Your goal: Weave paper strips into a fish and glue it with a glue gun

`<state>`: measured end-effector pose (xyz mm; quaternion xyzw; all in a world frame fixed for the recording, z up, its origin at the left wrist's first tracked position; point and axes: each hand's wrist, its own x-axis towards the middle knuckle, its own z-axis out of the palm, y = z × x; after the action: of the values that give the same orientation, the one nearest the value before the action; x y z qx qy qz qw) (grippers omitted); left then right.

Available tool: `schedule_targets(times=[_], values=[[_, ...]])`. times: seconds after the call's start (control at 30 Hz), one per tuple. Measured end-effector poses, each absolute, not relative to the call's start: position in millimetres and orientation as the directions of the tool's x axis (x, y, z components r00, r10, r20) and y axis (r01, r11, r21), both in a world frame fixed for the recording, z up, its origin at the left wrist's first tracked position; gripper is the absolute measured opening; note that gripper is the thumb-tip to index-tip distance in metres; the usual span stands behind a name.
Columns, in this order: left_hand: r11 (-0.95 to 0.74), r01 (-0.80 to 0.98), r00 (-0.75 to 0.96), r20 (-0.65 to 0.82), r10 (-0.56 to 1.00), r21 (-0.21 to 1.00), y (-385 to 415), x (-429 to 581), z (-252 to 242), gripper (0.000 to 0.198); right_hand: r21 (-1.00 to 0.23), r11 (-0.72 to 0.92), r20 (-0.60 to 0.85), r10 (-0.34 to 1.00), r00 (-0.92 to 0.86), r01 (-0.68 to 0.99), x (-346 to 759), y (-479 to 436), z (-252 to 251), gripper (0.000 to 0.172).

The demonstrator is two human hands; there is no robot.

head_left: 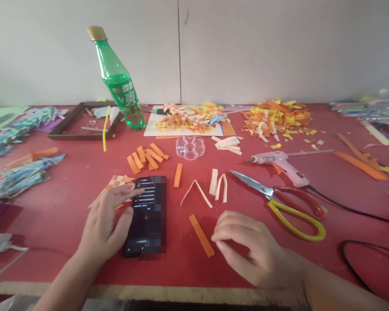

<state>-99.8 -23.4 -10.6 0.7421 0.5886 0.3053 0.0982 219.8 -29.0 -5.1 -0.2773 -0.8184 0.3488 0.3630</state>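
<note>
My left hand (105,216) is open, its fingers stretched over a dark smartphone (139,233) that lies on the red table. One fingertip touches the lit screen, and the thumb is at the phone's left edge. Partly under the hand lies an orange-and-white woven paper piece (116,181). My right hand (251,246) rests on the table with fingers loosely curled in and the thumb tip close to the index finger; nothing shows in it. Just left of it is an orange paper strip (201,235). Folded cream strips (196,192) lie beyond that hand.
Scissors (278,198) and a pink glue gun (278,164) with a black cord lie at right. Orange strips (147,157) and a clear flower-shaped tray (190,147) sit mid-table. Behind stand a green bottle (119,86), a wooden frame (65,129) and a heap of paper scraps (275,116).
</note>
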Motion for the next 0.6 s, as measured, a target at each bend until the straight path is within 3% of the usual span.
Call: schedule_targets(times=[0.33,0.6], values=[[-0.357,0.785,0.222,0.309,0.925,0.505,-22.1,-97.4,-9.8,0.039,-0.772,0.605,0.405,0.704,-0.584,0.195,220.7,-28.6,-6.4,0.021],[-0.333,0.728,0.114,0.373,0.921,0.599,-26.1,-94.4,-8.2,0.039,-0.781,0.590,0.389,0.717,-0.579,0.205,220.5,-29.4,-4.0,0.020]])
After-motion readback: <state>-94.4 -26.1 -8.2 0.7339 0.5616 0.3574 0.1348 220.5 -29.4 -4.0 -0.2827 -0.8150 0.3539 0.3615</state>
